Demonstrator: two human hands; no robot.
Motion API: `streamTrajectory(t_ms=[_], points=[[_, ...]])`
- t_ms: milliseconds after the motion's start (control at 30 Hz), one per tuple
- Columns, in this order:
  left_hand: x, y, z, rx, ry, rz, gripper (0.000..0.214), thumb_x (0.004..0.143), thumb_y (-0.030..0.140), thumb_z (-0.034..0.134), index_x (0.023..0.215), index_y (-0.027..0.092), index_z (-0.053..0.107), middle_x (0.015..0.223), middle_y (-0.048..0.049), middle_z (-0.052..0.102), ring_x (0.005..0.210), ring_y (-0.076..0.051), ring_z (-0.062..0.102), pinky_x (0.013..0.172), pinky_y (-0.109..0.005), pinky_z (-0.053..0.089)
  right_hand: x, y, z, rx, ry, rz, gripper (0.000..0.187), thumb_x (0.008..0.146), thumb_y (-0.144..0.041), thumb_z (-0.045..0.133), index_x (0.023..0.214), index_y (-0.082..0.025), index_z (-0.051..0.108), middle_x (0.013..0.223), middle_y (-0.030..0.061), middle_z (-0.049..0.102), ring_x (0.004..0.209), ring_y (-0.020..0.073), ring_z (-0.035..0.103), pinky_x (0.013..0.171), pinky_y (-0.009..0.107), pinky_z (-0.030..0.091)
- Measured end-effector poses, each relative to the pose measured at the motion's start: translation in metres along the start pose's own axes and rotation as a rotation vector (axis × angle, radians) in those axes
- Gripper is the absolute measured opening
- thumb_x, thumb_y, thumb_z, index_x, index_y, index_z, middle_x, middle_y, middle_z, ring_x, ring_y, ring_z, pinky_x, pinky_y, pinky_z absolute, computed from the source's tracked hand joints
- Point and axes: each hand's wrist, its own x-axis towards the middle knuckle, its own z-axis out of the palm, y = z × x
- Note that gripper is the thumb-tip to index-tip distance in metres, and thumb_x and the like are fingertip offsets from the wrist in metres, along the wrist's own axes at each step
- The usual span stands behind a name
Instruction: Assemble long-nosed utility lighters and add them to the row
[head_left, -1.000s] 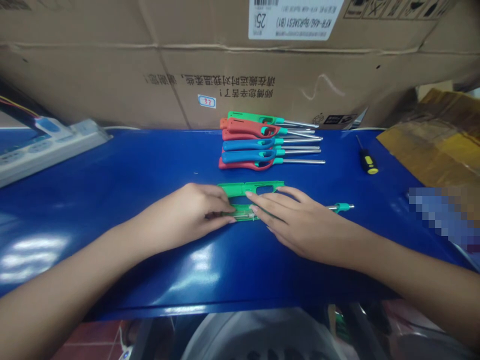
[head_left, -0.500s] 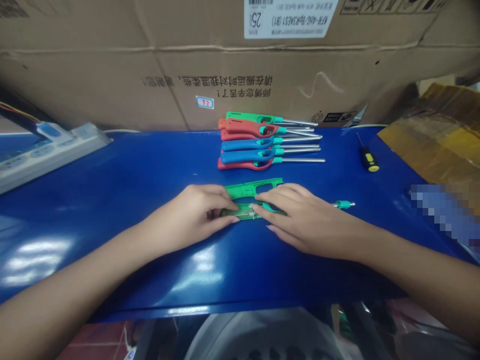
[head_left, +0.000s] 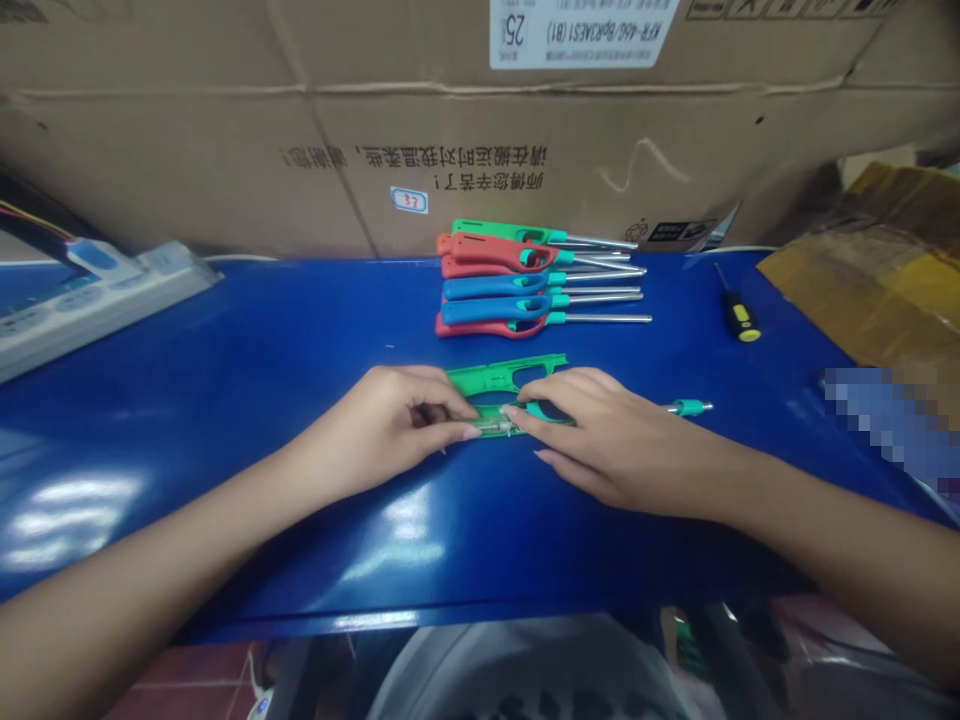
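An opened green lighter casing half [head_left: 491,413], with a clear part and small metal pieces inside, lies on the blue table between my hands. My left hand [head_left: 394,415] pinches its left end, thumb below and fingers above. My right hand [head_left: 600,430] covers its right part, with the index and middle fingertips pressing on the inner parts. The teal-collared tip [head_left: 690,407] of the lighter sticks out beyond the right hand. Just behind lies the other green casing half [head_left: 495,378], open side up, partly hidden by the fingers of both hands.
Several assembled red, blue and green lighters [head_left: 495,312] are stacked behind, metal tubes pointing right. A black and yellow screwdriver [head_left: 741,318] lies at the right, near brown wrapping [head_left: 877,270]. A white power strip [head_left: 112,300] stands left. A large cardboard box [head_left: 225,170] walls the back.
The left fingers have shifted slightly at the casing's left end. My right hand stays nearly still on the casing. The whole view has tilted very slightly.
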Motion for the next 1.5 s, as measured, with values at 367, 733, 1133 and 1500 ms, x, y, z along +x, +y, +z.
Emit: streamTrajectory(t_ms=[367, 733, 1133, 1500], points=[[0.001, 0.0, -0.003, 0.089, -0.042, 0.154, 0.012, 0.093, 0.025, 0.072, 0.098, 0.023, 0.083, 0.088, -0.0021, 0.071, 0.075, -0.012, 0.066, 0.068, -0.023, 0.052, 0.0, 0.001, 0.001, 0.01, 0.01, -0.006, 0.041, 0.104, -0.025, 0.047, 0.139, -0.008, 0.061, 0.132, 0.0215, 0.062, 0.123, 0.0319, 0.056, 0.102, 0.053, 0.05], [-0.001, 0.001, -0.006, 0.145, -0.063, 0.139, 0.014, 0.09, 0.028, 0.074, 0.098, 0.02, 0.082, 0.089, -0.0023, 0.071, 0.068, -0.011, 0.066, 0.063, -0.022, 0.053, -0.003, 0.005, -0.005, 0.01, 0.012, -0.032, 0.045, 0.103, -0.023, 0.048, 0.145, -0.009, 0.056, 0.138, 0.0226, 0.06, 0.127, 0.0314, 0.058, 0.103, 0.051, 0.052], [-0.007, 0.003, -0.006, 0.549, 0.011, 0.464, 0.022, 0.102, 0.031, 0.058, 0.111, 0.019, 0.075, 0.108, -0.0053, 0.078, 0.098, -0.022, 0.069, 0.085, -0.034, 0.056, -0.002, 0.009, -0.006, 0.008, -0.044, -0.065, 0.044, 0.104, -0.026, 0.048, 0.146, -0.014, 0.057, 0.151, 0.0177, 0.055, 0.137, 0.0305, 0.05, 0.112, 0.054, 0.045], [-0.005, 0.001, -0.004, 0.542, -0.009, 0.448, 0.022, 0.103, 0.03, 0.057, 0.11, 0.018, 0.073, 0.1, -0.0075, 0.076, 0.095, -0.023, 0.069, 0.085, -0.036, 0.057, -0.005, 0.017, -0.013, 0.073, 0.088, 0.013, 0.039, 0.102, -0.027, 0.053, 0.138, -0.017, 0.064, 0.143, 0.0172, 0.061, 0.128, 0.029, 0.058, 0.105, 0.054, 0.048]])
